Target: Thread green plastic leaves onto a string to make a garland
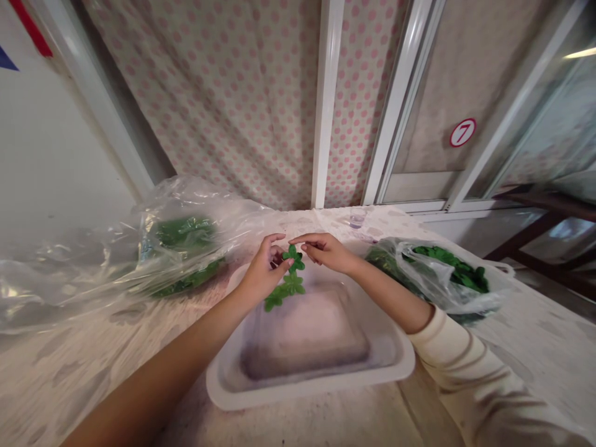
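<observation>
Green sprig (290, 277) held above tray
Fingertips of the left hand (265, 270) pinched it; the right hand (326, 252) closed narrow at its top leaf, grip unclear. Below lay a white plastic tray (326, 386); beyond, a left bag of greens (184, 233), a right bag of greens (442, 273), a 7 sign (462, 132).

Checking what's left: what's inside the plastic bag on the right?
Dark green leafy sprigs show inside the plastic bag; its folds cover the rest, so how many lie underneath cannot be seen.

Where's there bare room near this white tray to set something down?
The white plastic tray has open floor below the green leafy sprig. Speckled tabletop shows right of the tray, before the clear bag of greens. It's crowded at the tray's far rim, between left hand and right hand, and by the large clear bag.
</observation>
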The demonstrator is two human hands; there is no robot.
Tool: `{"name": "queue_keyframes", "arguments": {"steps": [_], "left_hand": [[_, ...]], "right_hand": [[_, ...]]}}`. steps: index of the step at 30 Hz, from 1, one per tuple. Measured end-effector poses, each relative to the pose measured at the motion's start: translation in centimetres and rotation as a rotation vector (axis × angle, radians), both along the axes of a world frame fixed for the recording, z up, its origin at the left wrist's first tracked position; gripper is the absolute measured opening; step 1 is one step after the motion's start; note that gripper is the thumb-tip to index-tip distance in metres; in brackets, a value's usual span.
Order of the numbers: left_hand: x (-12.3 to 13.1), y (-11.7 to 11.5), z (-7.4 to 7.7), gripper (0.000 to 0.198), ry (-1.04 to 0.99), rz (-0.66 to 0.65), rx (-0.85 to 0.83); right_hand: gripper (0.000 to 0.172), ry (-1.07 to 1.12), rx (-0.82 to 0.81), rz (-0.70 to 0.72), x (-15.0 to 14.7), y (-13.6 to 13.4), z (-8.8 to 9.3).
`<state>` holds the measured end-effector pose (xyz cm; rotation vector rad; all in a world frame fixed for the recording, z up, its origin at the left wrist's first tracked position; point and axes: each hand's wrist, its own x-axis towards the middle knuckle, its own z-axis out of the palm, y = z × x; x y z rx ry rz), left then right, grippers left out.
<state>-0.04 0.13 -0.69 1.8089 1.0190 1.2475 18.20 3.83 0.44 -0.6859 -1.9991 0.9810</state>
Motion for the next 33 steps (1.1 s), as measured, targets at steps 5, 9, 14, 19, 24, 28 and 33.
{"name": "queue_keyframes", "arguments": {"steps": [5, 9, 14, 19, 24, 28, 33], "left_hand": [[0.05, -0.05, 0.14, 0.046, 0.021, 0.005, -0.008], [0.02, -0.06, 0.07, 0.046, 0.012, 0.000, -0.005], [0.03, -0.06, 0.04, 0.046, 0.008, -0.001, -0.022], [0.01, -0.04, 0.06, 0.044, 0.013, 0.004, -0.003], [0.00, -0.07, 0.06, 0.043, 0.024, 0.003, 0.004], [0.08, -0.11, 0.08, 0.044, 0.019, -0.004, -0.008], [0.05, -0.13, 0.12, 0.044, 0.018, -0.005, -0.019]], "right_hand": [[0.030, 0.006, 0.001, -0.008, -0.04, -0.01, 0.00], [0.030, 0.003, 0.001, -0.024, -0.04, 0.07, -0.10], [0.030, -0.002, 0.004, -0.032, -0.02, 0.02, -0.06], [0.029, 0.003, 0.014, -0.026, 0.00, -0.12, 0.11], [0.030, -0.012, -0.002, -0.003, 0.03, -0.11, 0.13], [0.030, -0.025, -0.013, 0.013, 0.06, -0.07, 0.00], [0.030, -0.025, -0.019, 0.001, 0.06, -0.23, 0.18]]}}
